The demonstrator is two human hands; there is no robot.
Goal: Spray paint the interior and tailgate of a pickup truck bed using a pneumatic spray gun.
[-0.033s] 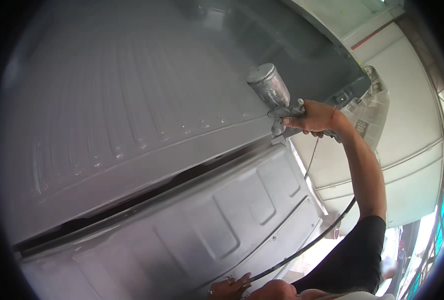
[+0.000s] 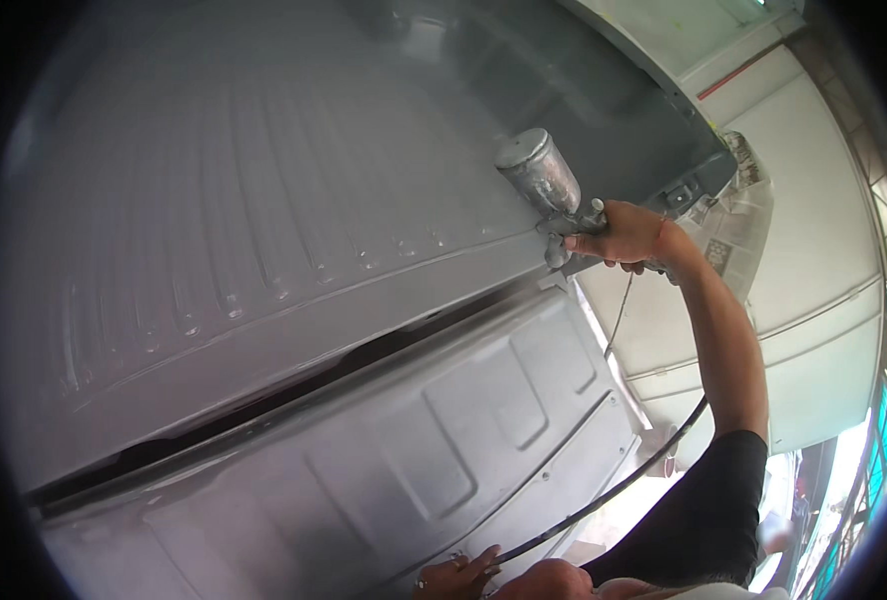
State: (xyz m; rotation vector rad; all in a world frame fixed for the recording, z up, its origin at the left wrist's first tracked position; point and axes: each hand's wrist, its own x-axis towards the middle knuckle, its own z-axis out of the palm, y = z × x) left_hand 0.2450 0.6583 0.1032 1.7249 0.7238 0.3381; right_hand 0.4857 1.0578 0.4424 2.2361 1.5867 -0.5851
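In my right hand is a metal paint spray gun, fingers wrapped round its handle. Its silver cup sits on top, tilted to the left. The gun is over the right end of the gap between the grey ribbed truck bed floor and the lowered tailgate. At the bottom edge my left hand is closed on a dark air hose, which curves up to the right behind my right forearm. Part of the left hand is cut off by the frame.
Masking newspaper covers the corner at the bed's right side wall. A latch sits on that wall's end. A thin cord hangs below the gun. Large pale panels stand to the right.
The view has shifted very slightly. My right hand and the spray gun stay almost in place at the corner, and my left hand keeps its hold on the hose.
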